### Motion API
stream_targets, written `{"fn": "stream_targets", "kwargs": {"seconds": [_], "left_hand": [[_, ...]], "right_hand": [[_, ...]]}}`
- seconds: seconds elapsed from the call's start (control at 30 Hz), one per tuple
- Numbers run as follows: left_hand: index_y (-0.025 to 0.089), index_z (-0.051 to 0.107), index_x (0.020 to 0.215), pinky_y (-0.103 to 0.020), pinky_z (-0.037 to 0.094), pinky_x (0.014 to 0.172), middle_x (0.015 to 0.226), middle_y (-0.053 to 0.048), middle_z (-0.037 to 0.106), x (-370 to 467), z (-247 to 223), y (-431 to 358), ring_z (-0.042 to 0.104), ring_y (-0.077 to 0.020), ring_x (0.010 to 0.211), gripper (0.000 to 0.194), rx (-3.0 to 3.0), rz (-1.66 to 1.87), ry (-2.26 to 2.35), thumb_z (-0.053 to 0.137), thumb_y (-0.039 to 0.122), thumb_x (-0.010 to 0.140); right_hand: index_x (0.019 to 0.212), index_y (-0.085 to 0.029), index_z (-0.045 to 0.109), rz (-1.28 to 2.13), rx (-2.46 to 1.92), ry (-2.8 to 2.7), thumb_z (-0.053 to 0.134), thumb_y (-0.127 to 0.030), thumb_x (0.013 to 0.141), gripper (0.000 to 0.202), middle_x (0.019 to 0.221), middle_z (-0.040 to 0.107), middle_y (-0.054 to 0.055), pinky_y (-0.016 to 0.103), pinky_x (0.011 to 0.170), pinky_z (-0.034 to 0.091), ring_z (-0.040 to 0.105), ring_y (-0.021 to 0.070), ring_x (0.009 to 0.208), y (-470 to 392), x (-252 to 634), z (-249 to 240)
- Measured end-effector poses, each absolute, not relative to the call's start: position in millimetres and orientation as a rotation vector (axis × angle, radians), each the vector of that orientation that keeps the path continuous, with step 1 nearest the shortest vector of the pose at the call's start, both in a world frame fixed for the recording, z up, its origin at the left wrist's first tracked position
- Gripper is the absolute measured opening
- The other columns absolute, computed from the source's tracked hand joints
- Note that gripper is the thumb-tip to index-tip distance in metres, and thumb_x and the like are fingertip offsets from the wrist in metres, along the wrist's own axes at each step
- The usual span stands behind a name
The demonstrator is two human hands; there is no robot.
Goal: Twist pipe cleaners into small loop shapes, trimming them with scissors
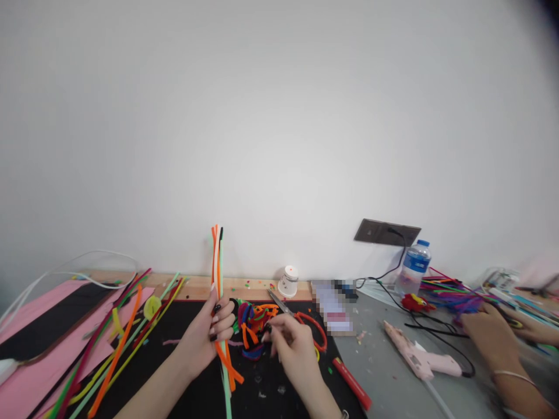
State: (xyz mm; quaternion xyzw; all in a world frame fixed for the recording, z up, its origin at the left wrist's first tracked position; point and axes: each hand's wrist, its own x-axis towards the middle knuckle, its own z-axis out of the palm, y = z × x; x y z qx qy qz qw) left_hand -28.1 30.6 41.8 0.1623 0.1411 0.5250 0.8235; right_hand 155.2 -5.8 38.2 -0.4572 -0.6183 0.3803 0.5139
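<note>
My left hand (217,320) is closed round an upright bundle of pipe cleaners (218,262), orange, white, mint green and black, whose lower ends stick out beneath my fist. Just right of it, my right hand (290,340) has its fingertips drawn together at the edge of a tangled heap of bent pipe cleaners (248,323) in orange, blue, green and red. Whatever those fingertips pinch is too small to make out. Behind my right hand lie scissors (312,326) with orange handles, their blades pointing toward the wall.
An upturned paper cup (288,282) stands by the wall. To the right are a red tube-shaped object (351,384), a pink glue gun (423,355) with its cord, a water bottle (414,267) and another person's arm (493,343). Long pipe cleaners (116,355) lie on the left.
</note>
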Motion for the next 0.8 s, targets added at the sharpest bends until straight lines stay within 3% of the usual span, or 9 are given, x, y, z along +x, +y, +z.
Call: {"fn": "stream_targets", "kwargs": {"seconds": [0.1,0.23,0.33,0.53,0.7,0.8], "left_hand": [[0.017,0.037,0.058,-0.014,0.012,0.032,0.047,0.012,0.019,-27.2,41.0,28.8,0.017,0.0000,0.031,0.036,0.378,1.110,0.276,0.047,0.039,0.085],[0.017,0.041,0.061,-0.013,0.013,0.033,0.047,0.011,0.022,-28.7,39.2,28.0,0.017,-0.0001,0.032,0.031,0.414,1.144,0.280,0.051,0.035,0.085],[0.016,0.043,0.063,-0.013,0.014,0.033,0.047,0.011,0.024,-29.9,38.0,28.7,0.018,0.0001,0.033,0.028,0.425,1.187,0.325,0.052,0.032,0.085],[0.016,0.046,0.068,-0.012,0.018,0.034,0.049,0.011,0.028,-30.0,37.8,30.6,0.022,0.0001,0.034,0.023,0.507,1.273,0.421,0.050,0.030,0.086],[0.016,0.047,0.069,-0.012,0.024,0.035,0.049,0.010,0.031,-30.9,39.9,32.2,0.026,-0.0007,0.035,0.022,0.539,1.344,0.469,0.051,0.030,0.085],[0.016,0.046,0.066,-0.012,0.025,0.035,0.050,0.010,0.032,-30.7,39.1,32.8,0.028,-0.0010,0.036,0.024,0.555,1.342,0.483,0.053,0.030,0.084]], "right_hand": [[0.060,-0.016,0.062,1.057,-1.123,-1.689,0.055,-0.017,0.073,0.015,0.049,0.061,0.000,0.016,0.039,0.033,0.047,0.0076,0.038,-14.0,144.7,27.3],[0.065,-0.015,0.062,1.489,-1.102,-1.763,0.057,-0.022,0.071,0.011,0.057,0.063,-0.001,0.013,0.031,0.026,0.039,0.0034,0.032,-23.9,136.5,13.4],[0.064,-0.015,0.061,1.678,-1.060,-1.763,0.058,-0.023,0.070,0.010,0.059,0.063,-0.002,0.012,0.032,0.027,0.040,0.0028,0.034,-28.0,135.3,13.1],[0.058,-0.015,0.056,1.750,-1.057,-1.737,0.044,-0.011,0.066,0.016,0.051,0.059,-0.004,0.010,0.030,0.025,0.041,0.0017,0.030,-26.6,133.4,12.1],[0.065,-0.016,0.047,1.840,-1.123,-1.625,0.039,-0.008,0.062,0.012,0.049,0.059,-0.005,0.010,0.026,0.021,0.042,0.0033,0.026,-18.3,134.9,11.3],[0.067,-0.017,0.043,1.839,-1.085,-1.550,0.039,-0.012,0.067,0.007,0.047,0.058,-0.005,0.011,0.026,0.019,0.039,0.0037,0.024,-15.0,135.4,16.2]]}}
